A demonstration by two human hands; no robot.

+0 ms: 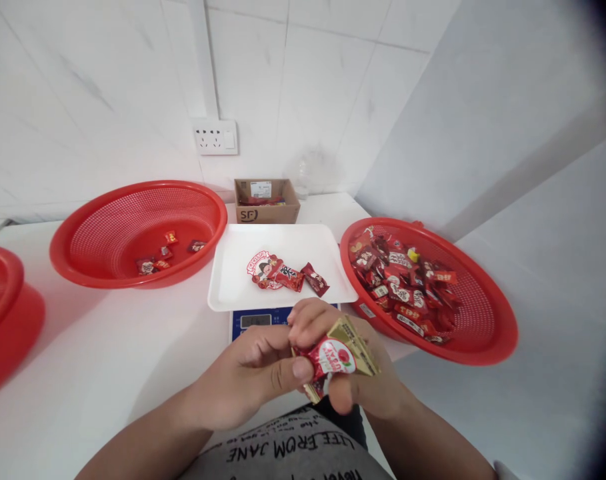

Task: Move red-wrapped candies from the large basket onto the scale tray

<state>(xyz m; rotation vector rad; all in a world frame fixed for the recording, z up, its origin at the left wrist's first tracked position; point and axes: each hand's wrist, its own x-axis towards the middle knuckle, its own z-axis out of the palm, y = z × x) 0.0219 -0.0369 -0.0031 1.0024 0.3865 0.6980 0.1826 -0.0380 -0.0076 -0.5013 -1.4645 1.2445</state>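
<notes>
My left hand (pixel 263 375) and my right hand (pixel 377 390) meet in front of my body, both closed on small wrapped candies (pixel 335 356) in red and gold. The uppermost wrapper carries a white oval label with a red fruit; how many pieces lie beneath it I cannot tell. Just beyond my hands is a white tray (pixel 233 287) resting on a blue digital scale (pixel 237 321), whose display is unreadable. On the tray lie red candy packets (pixel 289 275) with a cartoon-figure label, beside a dark red packet (pixel 315 279).
To the right, a red mesh basket (pixel 493 333) holds a heap of red candies (pixel 407 287). Another red basket (pixel 93 220) at the left has several candies at its bottom. Part of a third red basket (pixel 13 333) shows at the far left. Behind the tray stands a cardboard box (pixel 277 214).
</notes>
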